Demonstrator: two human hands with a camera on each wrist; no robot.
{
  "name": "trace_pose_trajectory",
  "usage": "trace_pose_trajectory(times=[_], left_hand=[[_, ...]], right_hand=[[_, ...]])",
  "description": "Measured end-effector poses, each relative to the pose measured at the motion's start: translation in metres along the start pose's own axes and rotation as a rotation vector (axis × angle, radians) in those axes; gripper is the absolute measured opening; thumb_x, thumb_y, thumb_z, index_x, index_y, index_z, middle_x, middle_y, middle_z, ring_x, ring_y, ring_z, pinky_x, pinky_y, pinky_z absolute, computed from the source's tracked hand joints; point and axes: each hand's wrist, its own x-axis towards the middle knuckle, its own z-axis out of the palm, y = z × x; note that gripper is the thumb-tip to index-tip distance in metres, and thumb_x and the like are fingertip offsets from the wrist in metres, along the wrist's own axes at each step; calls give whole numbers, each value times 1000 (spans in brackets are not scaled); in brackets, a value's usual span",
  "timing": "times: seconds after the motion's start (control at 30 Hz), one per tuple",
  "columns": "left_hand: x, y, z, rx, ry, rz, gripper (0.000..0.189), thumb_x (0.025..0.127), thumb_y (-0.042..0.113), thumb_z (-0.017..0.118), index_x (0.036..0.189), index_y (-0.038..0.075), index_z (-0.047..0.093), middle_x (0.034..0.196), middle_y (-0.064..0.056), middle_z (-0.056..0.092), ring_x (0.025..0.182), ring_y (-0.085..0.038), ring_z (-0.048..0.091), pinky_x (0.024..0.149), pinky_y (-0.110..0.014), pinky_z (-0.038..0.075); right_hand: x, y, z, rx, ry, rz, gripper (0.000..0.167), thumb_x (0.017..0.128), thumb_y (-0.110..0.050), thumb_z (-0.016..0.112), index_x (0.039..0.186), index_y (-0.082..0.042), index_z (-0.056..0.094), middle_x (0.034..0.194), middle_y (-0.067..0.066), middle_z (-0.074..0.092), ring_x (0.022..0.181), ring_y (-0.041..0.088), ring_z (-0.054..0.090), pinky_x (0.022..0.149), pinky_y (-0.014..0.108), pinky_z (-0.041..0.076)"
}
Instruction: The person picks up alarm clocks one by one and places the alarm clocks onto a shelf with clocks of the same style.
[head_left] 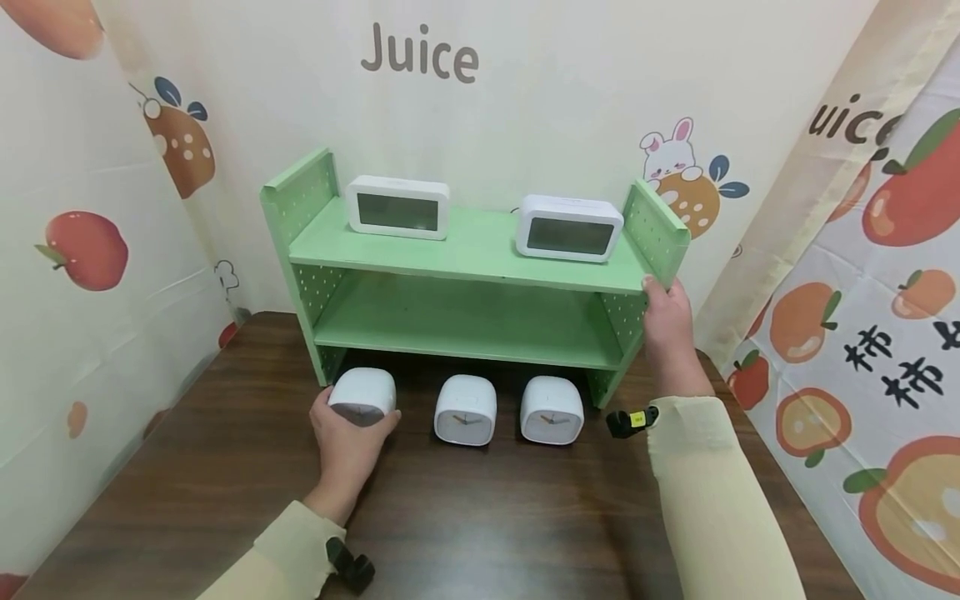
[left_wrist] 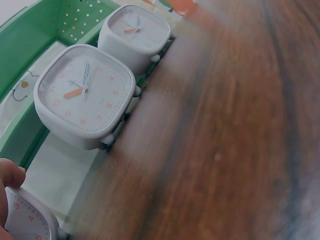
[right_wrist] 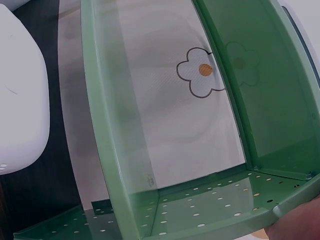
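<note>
Nearest the head camera, two pale sleeves reach forward over the near edge of the dark wooden table. The left hand has its fingers and thumb curled round the leftmost analog clock, which stands on the table just in front of the shelf's left foot; in the left wrist view only a fingertip shows at that clock's rim. The middle analog clock and the right analog clock stand in the same row, apart from each other and close to the shelf's front edge. The right hand grips the right side panel of the green shelf, thumb on the panel's front edge; the remaining fingers lie behind the panel, so their curl cannot be told. On the top board stand the left digital clock and the right digital clock, the latter near the right end. Risk assessment: the held clock sits close to the shelf foot and could knock against it if lifted carelessly; any push on the side panel could shift the shelf and unsettle the digital clocks, the right one first.
</note>
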Motion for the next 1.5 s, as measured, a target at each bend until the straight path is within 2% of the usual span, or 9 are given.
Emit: trace_pose_trajectory(times=[0.23, 0.47, 0.7, 1.07, 1.23, 1.5], left_hand=[[-1, 1, 0, -4, 7, 9, 109, 76, 23, 92, 155, 6, 18, 153, -22, 22, 134, -41, 33, 107, -57, 33], [-3, 12, 0, 2, -6, 28, 111, 77, 26, 92, 156, 6, 16, 153, -23, 22, 136, -41, 31, 107, -58, 33], [-4, 32, 0, -19, -8, 58, 112, 77, 25, 92, 156, 7, 15, 153, -21, 22, 137, -39, 30, 109, -58, 32], [7, 71, -7, -117, 48, 104, 111, 75, 24, 93, 155, 10, 17, 154, -13, 23, 137, -30, 30, 108, -51, 31], [14, 86, -7, -134, 55, 125, 110, 75, 22, 93, 155, 10, 18, 154, -12, 24, 137, -28, 31, 108, -50, 32], [33, 110, -6, -131, 37, 176, 109, 76, 29, 92, 155, 13, 19, 153, -10, 25, 137, -26, 32, 108, -48, 34]], right_hand=[[-2, 1, 0, 7, 3, -3, 54, 111, -34, 36, 160, -12, 33, 142, 9, 49, 121, 15, 50, 112, 44, 36], [-3, -2, 0, 9, -9, 8, 55, 111, -36, 36, 161, -14, 31, 153, 10, 43, 136, 20, 41, 119, 47, 29], [0, -2, -1, -2, 9, 22, 54, 111, -37, 37, 160, -13, 34, 151, 10, 45, 134, 21, 43, 118, 47, 30], [1, 1, 0, -5, 9, 7, 53, 111, -35, 36, 159, -13, 34, 148, 10, 47, 131, 20, 45, 117, 49, 32], [1, 1, 1, -24, 8, 13, 54, 111, -37, 34, 160, -14, 33, 151, 10, 46, 134, 20, 45, 118, 50, 32], [1, 1, 1, -6, 6, -9, 53, 111, -35, 35, 159, -12, 34, 148, 9, 47, 131, 19, 46, 117, 49, 32]])
